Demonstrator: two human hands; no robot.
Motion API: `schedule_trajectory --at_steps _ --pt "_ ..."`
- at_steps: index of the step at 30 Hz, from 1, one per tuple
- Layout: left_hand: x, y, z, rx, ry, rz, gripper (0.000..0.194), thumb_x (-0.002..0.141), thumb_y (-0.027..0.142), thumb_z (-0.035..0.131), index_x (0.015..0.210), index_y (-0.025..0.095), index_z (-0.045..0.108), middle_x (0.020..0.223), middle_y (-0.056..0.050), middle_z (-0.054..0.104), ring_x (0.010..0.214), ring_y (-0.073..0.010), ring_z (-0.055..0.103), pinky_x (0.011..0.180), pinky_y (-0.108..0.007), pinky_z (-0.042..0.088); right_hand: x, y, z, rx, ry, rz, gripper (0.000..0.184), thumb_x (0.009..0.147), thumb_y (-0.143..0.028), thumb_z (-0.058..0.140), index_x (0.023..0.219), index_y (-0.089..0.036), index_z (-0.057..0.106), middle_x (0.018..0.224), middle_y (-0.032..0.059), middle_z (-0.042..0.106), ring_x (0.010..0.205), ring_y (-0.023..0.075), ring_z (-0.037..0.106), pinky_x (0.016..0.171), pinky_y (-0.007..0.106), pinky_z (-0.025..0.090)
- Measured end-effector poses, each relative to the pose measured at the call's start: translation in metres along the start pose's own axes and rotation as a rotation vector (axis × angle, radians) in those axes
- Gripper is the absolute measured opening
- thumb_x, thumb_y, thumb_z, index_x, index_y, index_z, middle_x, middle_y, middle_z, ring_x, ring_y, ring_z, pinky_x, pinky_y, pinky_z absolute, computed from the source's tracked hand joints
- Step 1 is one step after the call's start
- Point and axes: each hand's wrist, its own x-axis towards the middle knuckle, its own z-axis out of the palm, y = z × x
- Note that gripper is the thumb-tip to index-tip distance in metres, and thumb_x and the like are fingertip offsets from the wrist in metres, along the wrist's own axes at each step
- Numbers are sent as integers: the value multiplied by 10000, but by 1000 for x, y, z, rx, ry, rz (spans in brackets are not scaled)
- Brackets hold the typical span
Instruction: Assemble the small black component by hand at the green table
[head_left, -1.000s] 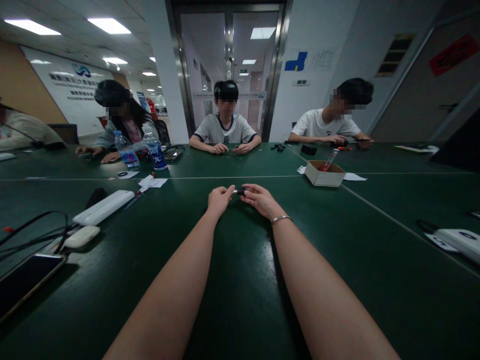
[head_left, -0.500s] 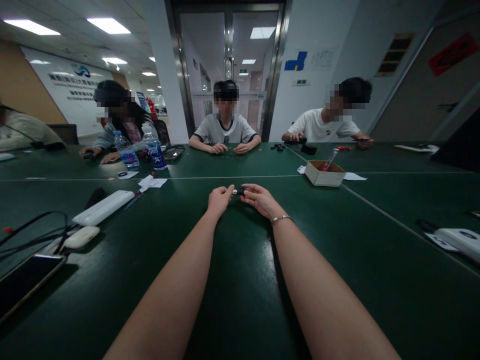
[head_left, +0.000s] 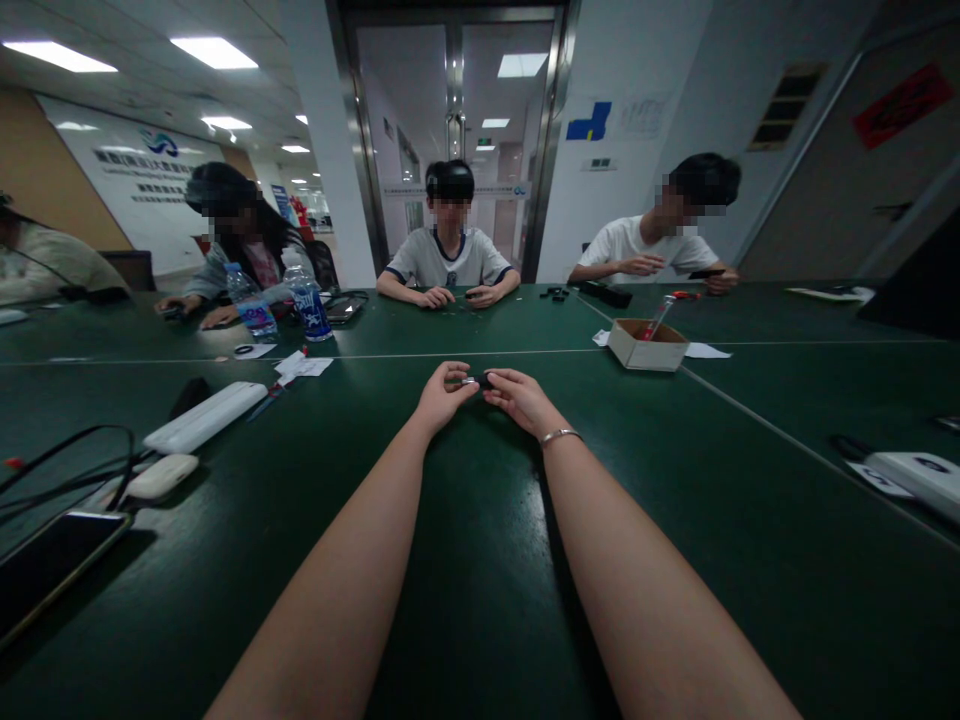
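Between my two hands, just above the green table point(head_left: 480, 480), is a small black and silver stick-like object point(head_left: 481, 381); its exact kind is too small to make out. My right hand point(head_left: 521, 398), with a silver bracelet point(head_left: 560, 435) at the wrist, pinches the black end between thumb and fingers. At the silver end, my left hand point(head_left: 444, 395) has its thumb against the object and its fingers curled around behind. The fingers partly cover it.
Ahead stands a small open box point(head_left: 649, 352) with a clear tube point(head_left: 660, 318) in it. Two bottles point(head_left: 307, 305) are at the left. A power bank point(head_left: 204, 417), cables and a phone point(head_left: 56, 565) lie nearer left. Another white device point(head_left: 919, 478) lies right. Several people sit opposite.
My left thumb has slid right along the object, and the left fingers have loosened and lifted slightly. My right hand keeps its pinch. The person at the right has raised a hand from the table.
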Motion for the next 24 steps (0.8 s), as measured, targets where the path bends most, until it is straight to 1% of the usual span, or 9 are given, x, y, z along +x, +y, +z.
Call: schedule_trajectory --at_steps 3,5,7,9,11,13,16,20,24 --pt "0 0 3 69 36 -69 288 830 369 608 1039 171 595 812 -48 624 607 -113 562 523 -207 413 -1 -1 2 4 9 11 126 746 -86 780 820 -133 688 737 43 677 628 132 649 648 243 570" --pt "0 -1 3 131 46 -35 237 869 337 536 1016 168 614 702 -26 595 553 -105 520 505 -203 379 -2 -1 3 4 2 12 124 744 -78 777 813 -128 687 723 43 675 619 129 648 628 230 566" --pt "1 -2 3 167 62 22 229 825 260 577 1034 182 625 738 -24 608 593 -110 533 519 -200 378 -2 -2 4 4 4 15 118 750 -66 767 815 -124 687 712 45 675 609 127 647 612 221 563" --pt "1 -2 3 161 77 14 281 798 241 588 1072 191 623 786 -29 626 611 -120 545 520 -209 381 -3 -2 5 5 13 21 107 762 -52 746 818 -122 688 707 46 675 599 125 644 605 219 561" --pt "2 -2 2 156 71 -23 266 843 280 520 1059 172 633 726 -32 620 559 -121 520 514 -225 377 -3 -2 5 6 13 24 103 767 -45 734 817 -122 688 712 45 675 601 124 643 608 218 560" --pt "3 -3 1 174 54 -19 272 869 272 460 1030 162 649 669 -29 605 531 -119 495 524 -231 376 -3 -3 5 4 9 23 110 760 -45 740 814 -125 687 715 42 674 608 124 644 612 218 561" --pt "4 -3 1 191 62 -1 271 843 229 481 1046 174 652 704 -17 611 556 -114 496 539 -224 370 -3 -2 5 2 16 25 118 758 -42 743 820 -124 686 711 40 675 600 122 643 606 216 562" --pt "4 -2 1 220 57 -15 279 885 277 440 994 156 665 652 -12 580 574 -125 492 562 -229 373 -3 -2 5 7 16 22 120 755 -40 748 819 -117 683 718 47 678 594 122 642 598 215 560" --pt "4 -4 1 230 70 1 238 841 216 495 1002 163 663 766 -21 609 627 -119 503 573 -224 372 -3 -2 5 12 13 29 110 769 -37 737 827 -114 685 720 55 680 596 127 645 602 220 560"
